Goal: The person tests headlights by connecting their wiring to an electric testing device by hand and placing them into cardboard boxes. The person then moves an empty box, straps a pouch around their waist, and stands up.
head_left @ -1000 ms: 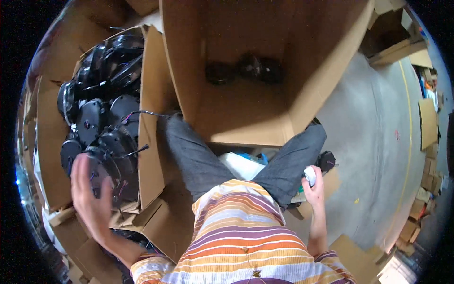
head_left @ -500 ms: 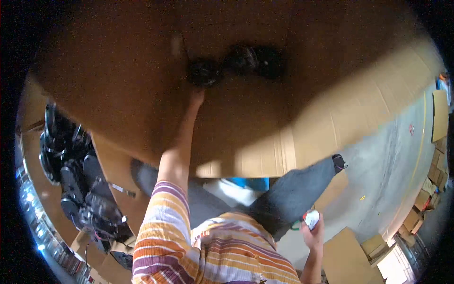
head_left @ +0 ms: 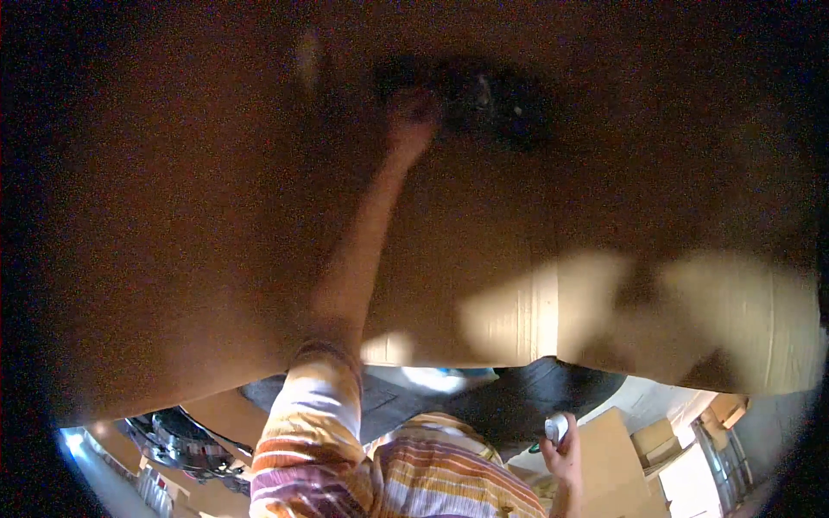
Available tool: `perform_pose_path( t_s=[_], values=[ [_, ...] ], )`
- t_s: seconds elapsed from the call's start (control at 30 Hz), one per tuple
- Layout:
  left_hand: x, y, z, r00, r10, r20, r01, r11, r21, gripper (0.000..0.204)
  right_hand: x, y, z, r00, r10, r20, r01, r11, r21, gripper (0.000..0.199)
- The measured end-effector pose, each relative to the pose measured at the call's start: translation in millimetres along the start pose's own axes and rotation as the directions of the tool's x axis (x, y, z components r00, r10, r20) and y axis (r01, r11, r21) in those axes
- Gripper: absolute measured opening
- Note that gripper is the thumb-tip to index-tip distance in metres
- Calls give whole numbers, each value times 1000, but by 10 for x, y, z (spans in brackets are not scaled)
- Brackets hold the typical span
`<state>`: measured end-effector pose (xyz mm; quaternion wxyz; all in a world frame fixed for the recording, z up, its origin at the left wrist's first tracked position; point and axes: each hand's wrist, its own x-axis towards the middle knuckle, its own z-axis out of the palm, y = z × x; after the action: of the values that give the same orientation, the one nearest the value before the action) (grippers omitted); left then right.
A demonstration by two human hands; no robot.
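Observation:
Deep inside a large cardboard box [head_left: 449, 224], my left hand [head_left: 416, 121] reaches in among dark, bulky black things [head_left: 492, 99] at its far end. Shadow and blur hide the fingers, so whether they grip any of these is not clear. The black things are too dark to name. Outside the box, at the lower right, my right hand [head_left: 565, 456] is closed around a small white, rounded object [head_left: 555, 427]. A bit of green shows beside that object.
The box's near edge [head_left: 458, 364] crosses in front of my dark trousers [head_left: 544, 393]. Shiny black items [head_left: 177, 440] lie in another carton at the lower left. Flattened cardboard [head_left: 609, 453] and smaller boxes [head_left: 661, 440] stand on the floor at the lower right.
I have leaned further into the box, and its walls fill more of the view. My left hand has gone deeper, up and right, onto the black things. My right hand still holds the white object.

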<state>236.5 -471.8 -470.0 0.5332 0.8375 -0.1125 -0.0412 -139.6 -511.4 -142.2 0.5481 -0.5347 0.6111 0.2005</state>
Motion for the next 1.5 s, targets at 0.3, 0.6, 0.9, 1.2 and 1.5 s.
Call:
perform_pose_path(
  t_s=[0.3,0.6,0.9,1.2,1.5],
  values=[
    [-247,-1648,-12,977,-205,61,111,243,-964,15,4,277,6,997,-62,53,66,995,-77,32],
    [463,-1110,-198,892,-453,-16,202,429,-881,23,16,99,34,999,-28,-24,24,987,-161,34],
    [-21,-28,-532,910,-403,-97,282,775,-565,33,7,173,32,998,2,-57,-11,988,-153,32],
    [-1512,1259,-627,787,-68,613,144,987,-75,25,-24,239,-173,996,-66,57,66,998,-1,39],
    [-2556,2148,-679,178,-50,983,446,894,-35,17,11,653,-430,952,-307,4,295,917,270,32]
  ],
)
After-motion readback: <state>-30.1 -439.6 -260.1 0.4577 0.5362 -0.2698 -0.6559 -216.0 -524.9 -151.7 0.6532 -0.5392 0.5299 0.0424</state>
